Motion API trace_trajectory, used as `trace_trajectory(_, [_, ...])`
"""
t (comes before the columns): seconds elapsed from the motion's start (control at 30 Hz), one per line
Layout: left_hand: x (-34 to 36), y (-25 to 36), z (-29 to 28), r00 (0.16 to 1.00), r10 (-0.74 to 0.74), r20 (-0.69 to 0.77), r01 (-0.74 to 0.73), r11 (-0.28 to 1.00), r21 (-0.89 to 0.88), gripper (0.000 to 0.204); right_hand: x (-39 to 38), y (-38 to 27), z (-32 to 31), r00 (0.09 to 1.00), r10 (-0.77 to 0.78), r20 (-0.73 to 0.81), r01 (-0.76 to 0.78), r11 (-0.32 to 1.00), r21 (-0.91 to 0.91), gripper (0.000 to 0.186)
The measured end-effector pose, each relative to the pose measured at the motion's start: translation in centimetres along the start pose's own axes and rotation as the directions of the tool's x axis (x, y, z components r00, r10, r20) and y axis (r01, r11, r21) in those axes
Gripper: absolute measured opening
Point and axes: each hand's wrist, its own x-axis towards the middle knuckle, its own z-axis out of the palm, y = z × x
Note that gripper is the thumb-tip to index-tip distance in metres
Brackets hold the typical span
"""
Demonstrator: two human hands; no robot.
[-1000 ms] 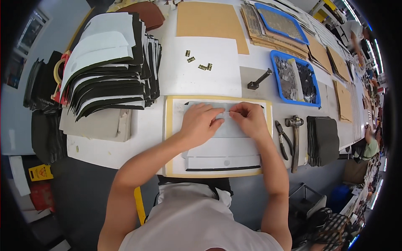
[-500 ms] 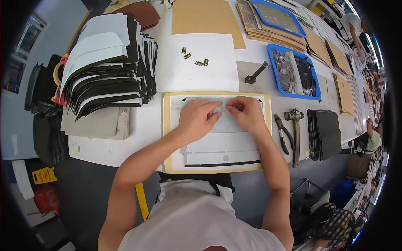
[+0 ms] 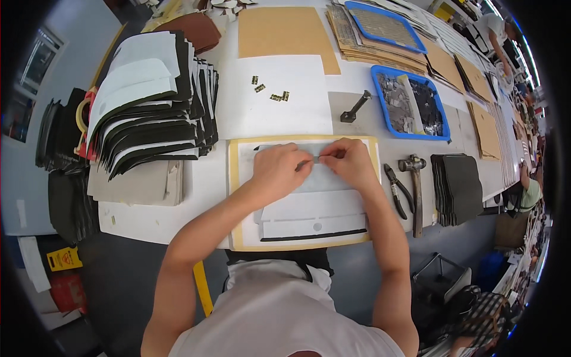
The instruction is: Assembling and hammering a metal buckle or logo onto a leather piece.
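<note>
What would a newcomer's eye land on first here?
Probably the tall, fanned stack of black-and-white sheets at left. Then the nearer blue tray of small pieces, upper right. At centre, the left hand and right hand work close together above a yellow-edged board.

Our left hand (image 3: 276, 169) and right hand (image 3: 351, 163) close together over the yellow-edged board (image 3: 234, 196)

On the board we have a pale panel (image 3: 314, 208); a small grey piece (image 3: 316, 159) shows between our fingertips, the grip partly hidden. Left of the board we see a tall pile of black-and-white sheets (image 3: 154, 113). Right of it lie pliers (image 3: 392, 180), a hammer (image 3: 417, 199) and stacked black pieces (image 3: 458, 190). Beyond the board we find a white sheet (image 3: 285, 122) bearing small gold-coloured pieces (image 3: 276, 97); beyond and rightward, a blue tray (image 3: 419, 137).
</note>
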Motion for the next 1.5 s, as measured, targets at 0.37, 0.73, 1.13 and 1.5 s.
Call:
trace_trajectory(0.37, [-0.2, -0.4, 0.6, 0.997, 0.046, -0.061, -0.044, 0.999, 0.030, 0.014, 0.1, -0.2, -0.2, 0.997, 0.053, 0.062, -0.059, 0.992, 0.108, 0.014])
trace_trajectory(0.73, [0.2, 0.0, 1.0, 0.994, 0.051, -0.097, -0.052, 0.999, 0.000, 0.015, 0.6, 0.6, -0.8, 0.999, 0.051, 0.018, -0.051, 0.999, 0.020, 0.015])
trace_trajectory(1.13, [-0.4, -0.3, 0.3, 0.997, -0.048, -0.065, 0.046, 0.998, -0.037, 0.011, 0.3, -1.2, -9.2, 0.971, -0.007, 0.239, -0.020, 0.994, 0.109, 0.021])
trace_trajectory(1.5, [-0.2, -0.8, 0.9, 0.990, 0.060, -0.127, -0.066, 0.997, -0.049, 0.012, 7.7, 10.3, -24.0, 0.829, 0.041, -0.557, -0.399, 0.741, -0.540, 0.021])
